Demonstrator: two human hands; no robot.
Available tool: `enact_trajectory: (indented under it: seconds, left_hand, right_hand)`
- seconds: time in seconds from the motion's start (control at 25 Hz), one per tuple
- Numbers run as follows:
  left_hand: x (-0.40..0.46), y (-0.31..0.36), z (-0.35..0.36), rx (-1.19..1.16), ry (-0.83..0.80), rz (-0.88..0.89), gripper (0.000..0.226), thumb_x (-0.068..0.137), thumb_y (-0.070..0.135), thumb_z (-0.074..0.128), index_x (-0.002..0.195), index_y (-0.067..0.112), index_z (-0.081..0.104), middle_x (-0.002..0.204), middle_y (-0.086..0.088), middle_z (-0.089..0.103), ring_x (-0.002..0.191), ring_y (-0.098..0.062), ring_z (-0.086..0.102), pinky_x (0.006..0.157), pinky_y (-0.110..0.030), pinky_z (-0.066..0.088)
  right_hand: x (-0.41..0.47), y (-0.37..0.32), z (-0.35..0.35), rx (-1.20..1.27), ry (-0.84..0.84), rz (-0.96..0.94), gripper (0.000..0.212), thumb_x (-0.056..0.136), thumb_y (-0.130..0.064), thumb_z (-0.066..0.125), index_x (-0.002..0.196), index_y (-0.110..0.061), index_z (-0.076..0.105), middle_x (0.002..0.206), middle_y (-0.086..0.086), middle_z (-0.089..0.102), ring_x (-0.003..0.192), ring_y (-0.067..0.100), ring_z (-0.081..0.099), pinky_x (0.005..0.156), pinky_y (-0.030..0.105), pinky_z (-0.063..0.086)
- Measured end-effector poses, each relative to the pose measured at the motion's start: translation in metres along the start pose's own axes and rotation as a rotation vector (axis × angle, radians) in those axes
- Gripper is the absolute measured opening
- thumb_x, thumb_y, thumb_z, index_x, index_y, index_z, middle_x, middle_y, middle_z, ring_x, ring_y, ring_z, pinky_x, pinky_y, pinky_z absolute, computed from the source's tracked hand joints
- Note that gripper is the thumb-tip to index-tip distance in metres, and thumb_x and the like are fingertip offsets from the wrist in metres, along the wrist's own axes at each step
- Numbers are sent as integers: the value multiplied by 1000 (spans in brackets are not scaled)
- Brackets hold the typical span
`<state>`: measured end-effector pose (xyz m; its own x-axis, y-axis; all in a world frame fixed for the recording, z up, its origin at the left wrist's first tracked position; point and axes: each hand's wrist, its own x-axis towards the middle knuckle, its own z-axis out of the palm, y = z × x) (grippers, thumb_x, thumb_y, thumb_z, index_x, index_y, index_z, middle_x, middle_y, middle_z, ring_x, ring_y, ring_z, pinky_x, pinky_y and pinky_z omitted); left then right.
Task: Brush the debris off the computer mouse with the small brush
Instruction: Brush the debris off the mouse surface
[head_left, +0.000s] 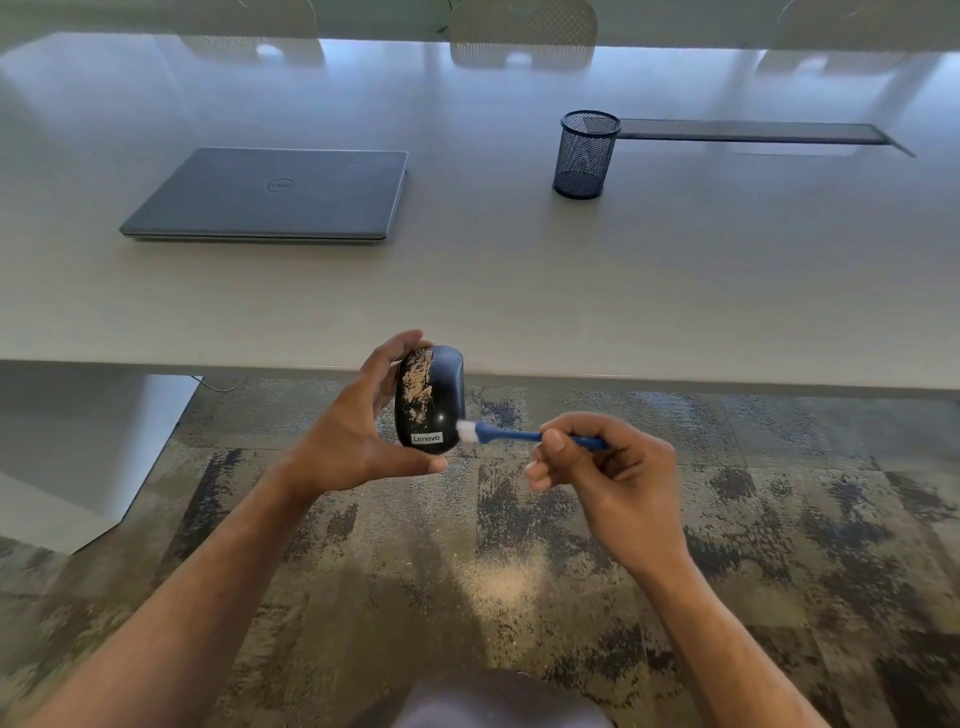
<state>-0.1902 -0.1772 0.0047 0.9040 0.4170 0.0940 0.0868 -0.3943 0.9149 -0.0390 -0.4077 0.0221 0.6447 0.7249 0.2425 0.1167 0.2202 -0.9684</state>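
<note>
A: Our left hand (358, 441) grips the computer mouse (429, 400), fingers curled behind its far end and the thumb under the near end, holding it upright in the air just in front of the table's near edge, over the carpet.

B: And our right hand (618, 467) pinches the small brush (524, 435), its thin blue plastic handle lying level between thumb and curled fingers. The white bristle tuft touches the mouse's lower right side.

A: The mouse is a smooth, glossy black oval with a small white-lettered Lenovo label near its lower end. Tan, grainy debris (420, 382) clings in a ragged patch across its upper left half; the right half shines clean.

B: We cannot see the fingertips behind the mouse, and the brush handle's middle is hidden inside our right fist. The bristles are a little blurred.

A: Outward, the table (519, 291) is pale and matte. A closed grey laptop (270, 195) lies flat on it at the left, and a dark wire-mesh pen cup (586, 155) stands to the right, beside a long dark slot (753, 132) in the tabletop.

B: Pale perforated chair backs (522, 34) beyond are cut off by the top edge. Below, the carpet (779, 519) is mottled grey, tan and black.
</note>
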Motion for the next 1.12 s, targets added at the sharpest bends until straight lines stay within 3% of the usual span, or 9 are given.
enact_trajectory:
  seconds: [0.12, 0.28, 0.4, 0.52, 0.68, 0.84, 1.12]
  left_hand:
    - [0, 0, 1, -4, -1, 2, 120, 52, 34, 95, 152, 35, 27, 146, 25, 44, 139, -1, 42, 114, -19, 32]
    - [-1, 0, -1, -12, 8, -1, 122, 52, 33, 95, 153, 29, 27, 147, 22, 43, 139, -2, 42, 115, -19, 32]
    - [-3, 0, 0, 0, -1, -1, 121, 53, 32, 95, 153, 29, 26, 147, 26, 43, 140, -1, 42, 116, -21, 31]
    - [-4, 1, 2, 17, -3, 12, 118, 53, 30, 95, 150, 34, 28, 146, 26, 45, 140, -3, 42, 117, -25, 31]
    - [-6, 6, 6, 41, -14, 38, 119, 53, 30, 97, 151, 35, 29, 149, 18, 45, 142, -9, 42, 120, -38, 29]
    - [-9, 12, 7, 54, -45, 63, 120, 54, 37, 97, 152, 34, 28, 153, 11, 41, 144, -14, 40, 120, -43, 29]
    - [-12, 16, 8, 33, -100, 74, 120, 56, 26, 96, 153, 31, 25, 154, 7, 41, 144, -14, 40, 119, -31, 31]
  right_hand:
    - [1, 1, -3, -67, 46, -35, 12, 88, -23, 71, 97, -16, 75, 75, 10, 77, 65, 25, 77, 64, 41, 64]
    - [-9, 5, 7, -73, -51, -113, 12, 90, -20, 72, 98, -13, 76, 75, 5, 78, 65, 21, 77, 61, 32, 64]
    - [-1, 3, -2, 51, -60, -70, 10, 88, -15, 76, 98, -12, 75, 77, 10, 77, 65, 23, 76, 61, 31, 63]
    - [19, 2, -16, 60, 19, -3, 10, 87, -17, 67, 95, -12, 71, 76, 7, 77, 64, 20, 75, 63, 28, 62]
    - [54, 5, -24, 94, 93, 65, 14, 85, -20, 68, 94, -9, 69, 73, 7, 75, 64, 20, 73, 63, 29, 62]
    - [87, 8, -23, 126, -14, 120, 16, 84, -20, 69, 92, -7, 65, 72, 5, 72, 62, 18, 70, 62, 29, 61]
    - [122, 13, -11, 92, -286, 169, 8, 94, -14, 62, 90, -7, 61, 75, 8, 73, 66, 24, 72, 65, 33, 62]
